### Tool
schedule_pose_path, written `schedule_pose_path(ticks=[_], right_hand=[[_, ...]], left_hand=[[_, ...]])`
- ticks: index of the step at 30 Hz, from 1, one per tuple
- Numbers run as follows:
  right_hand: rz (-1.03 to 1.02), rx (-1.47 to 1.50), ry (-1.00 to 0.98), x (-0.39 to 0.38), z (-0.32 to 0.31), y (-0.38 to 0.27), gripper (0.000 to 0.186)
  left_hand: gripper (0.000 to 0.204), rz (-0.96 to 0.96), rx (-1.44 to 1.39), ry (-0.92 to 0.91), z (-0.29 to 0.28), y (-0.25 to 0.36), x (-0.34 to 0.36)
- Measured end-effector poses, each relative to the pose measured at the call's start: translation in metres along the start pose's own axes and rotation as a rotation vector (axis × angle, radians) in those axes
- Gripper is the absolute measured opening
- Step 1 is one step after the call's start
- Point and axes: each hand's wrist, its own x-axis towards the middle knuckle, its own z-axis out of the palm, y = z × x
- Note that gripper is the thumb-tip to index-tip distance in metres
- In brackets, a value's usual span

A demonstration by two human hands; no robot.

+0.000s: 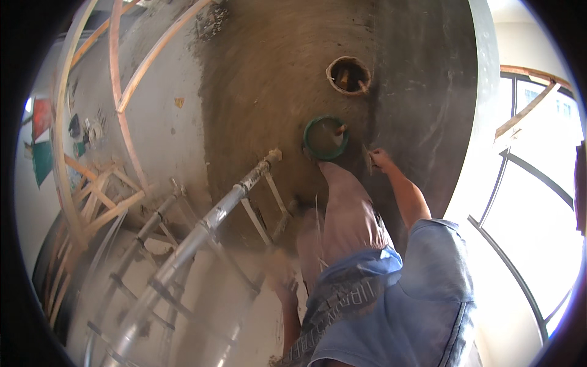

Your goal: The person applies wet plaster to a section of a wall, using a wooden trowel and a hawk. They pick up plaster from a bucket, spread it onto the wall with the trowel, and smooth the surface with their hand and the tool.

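My right hand (pixel 380 157) grips a flat trowel (pixel 369 160), seen edge-on just right of a green bucket (pixel 305 139). A short brown handle (pixel 340 129) sticks out of the murky liquid in that bucket. My left hand (pixel 285 282) is low beside my left leg, too blurred to show its fingers or anything in them. My legs in pinkish-brown trousers (pixel 348 214) stand on the damp brown cement surface (pixel 269 79), which turns darker grey toward the right.
An aluminium ladder (pixel 215 218) with crusted feet slants up from the lower left. A crusted round container (pixel 330 78) holding tools sits beyond the bucket. Wooden timber frames (pixel 119 113) fill the left side. A bright wall with windows (pixel 532 232) curves along the right.
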Motion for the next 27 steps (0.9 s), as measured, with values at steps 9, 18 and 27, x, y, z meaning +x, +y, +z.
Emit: schedule_pose_path(ticks=[9,18,27], right_hand=[[-0.08,-0.209,-0.053,0.115,0.108,-0.013,0.04],[0.057,-0.06,-0.062,0.278,0.222,0.003,0.036],[0.177,0.444,-0.53,0.28,0.152,0.051,0.035]], left_hand=[[0.063,-0.109,0.289,-0.028,0.038,-0.038,0.019],[0.067,-0.135,0.632,0.174,0.083,-0.032,0.008],[0.049,-0.026,0.419,0.177,0.049,-0.066,0.034]])
